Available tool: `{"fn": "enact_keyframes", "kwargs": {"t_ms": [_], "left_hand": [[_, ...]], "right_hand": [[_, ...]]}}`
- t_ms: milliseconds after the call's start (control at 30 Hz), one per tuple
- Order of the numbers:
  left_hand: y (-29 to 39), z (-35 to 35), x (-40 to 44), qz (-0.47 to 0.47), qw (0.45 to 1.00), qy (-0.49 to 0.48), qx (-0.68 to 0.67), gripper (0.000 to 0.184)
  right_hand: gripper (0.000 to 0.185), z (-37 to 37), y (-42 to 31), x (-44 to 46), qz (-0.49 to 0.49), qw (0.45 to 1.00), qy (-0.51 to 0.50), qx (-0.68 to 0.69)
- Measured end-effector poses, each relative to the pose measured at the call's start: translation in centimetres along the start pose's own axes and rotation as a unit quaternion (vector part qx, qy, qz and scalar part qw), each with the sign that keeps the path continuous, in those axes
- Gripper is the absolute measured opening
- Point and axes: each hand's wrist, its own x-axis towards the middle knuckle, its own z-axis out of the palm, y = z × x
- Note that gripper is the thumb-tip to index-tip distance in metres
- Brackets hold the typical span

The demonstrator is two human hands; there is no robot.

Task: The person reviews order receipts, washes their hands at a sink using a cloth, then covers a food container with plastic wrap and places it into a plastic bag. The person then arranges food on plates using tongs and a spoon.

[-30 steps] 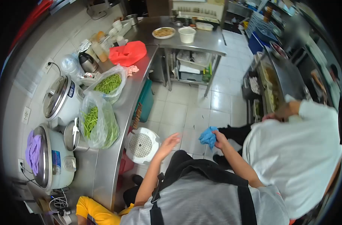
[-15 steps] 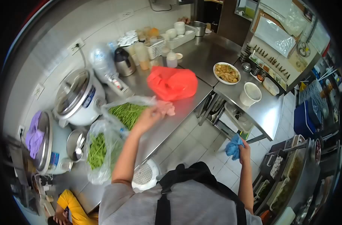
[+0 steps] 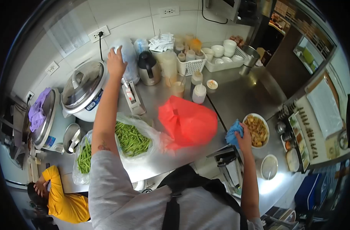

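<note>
My left hand (image 3: 116, 63) reaches up over the steel counter, fingers apart, beside a clear bag of light blue items (image 3: 128, 57) at the wall. Whether it touches the bag is hard to tell. My right hand (image 3: 244, 138) holds a crumpled blue cloth (image 3: 234, 132) near the counter's edge, just left of a bowl of cooked food (image 3: 257, 130). Between my arms lie a red plastic bag (image 3: 188, 120) and an open clear bag of green beans (image 3: 132, 138). A second bag of greens (image 3: 84, 158) is partly hidden by my left arm.
Two large cookers (image 3: 83, 90) stand at the left. A thermos (image 3: 149, 69), sauce bottles (image 3: 199, 93) and a white basket (image 3: 191, 65) line the back. A white tub (image 3: 269, 167) is at the right. A person in yellow (image 3: 67, 195) is at the lower left.
The view has swung toward the wall and counter. My left hand has moved from beside the green beans up to the clear bag at the wall. My right hand, still holding the blue cloth, is now near the bowl.
</note>
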Motion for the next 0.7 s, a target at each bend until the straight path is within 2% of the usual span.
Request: {"fn": "enact_keyframes", "kwargs": {"t_ms": [67,133,200,267,300,333,400,433,533,633,700], "left_hand": [[-0.5,0.8,3.0,-0.014,0.998,-0.016,0.061,0.090],[-1.2,2.8,4.6,-0.060,0.991,-0.063,0.102,0.099],[-2.5,3.9,6.1,-0.066,0.990,-0.111,0.053,0.081],[-4.2,4.5,8.3,-0.058,0.984,-0.168,-0.028,0.066],[-4.3,4.3,8.6,-0.014,0.996,-0.082,-0.019,0.039],[-4.5,4.1,9.6,-0.006,0.998,-0.061,-0.026,0.035],[-4.3,2.4,9.7,0.004,0.998,-0.036,-0.044,0.028],[-3.7,1.2,10.2,-0.010,0.998,0.009,-0.066,0.021],[-2.6,-3.0,12.2,-0.012,0.979,0.157,-0.125,0.019],[-0.8,-6.0,14.6,0.024,0.944,0.181,-0.274,0.019],[-2.3,-1.9,15.2,0.094,0.989,-0.009,-0.118,0.020]], "right_hand": [[0.047,0.3,0.5,2.0,-0.054,0.981,0.006,-0.187],[0.052,0.9,0.8,2.4,-0.014,0.995,-0.005,-0.101],[0.052,1.0,0.2,1.3,0.042,0.999,-0.014,-0.030],[0.048,1.7,1.4,-1.1,0.034,0.999,0.028,-0.030],[0.044,1.8,1.0,-2.0,0.117,0.992,0.023,0.044],[0.039,1.7,0.0,-2.6,0.203,0.972,0.009,0.116],[0.034,2.2,-0.8,-2.5,0.203,0.967,-0.019,0.152],[0.031,2.0,-1.2,-1.7,0.197,0.965,-0.030,0.168],[0.023,2.1,-4.2,3.3,-0.040,0.999,0.017,0.017],[0.018,0.7,-14.7,7.2,-0.093,0.994,0.036,0.035],[0.018,1.4,-17.5,7.9,-0.126,0.990,0.015,0.059]]}}
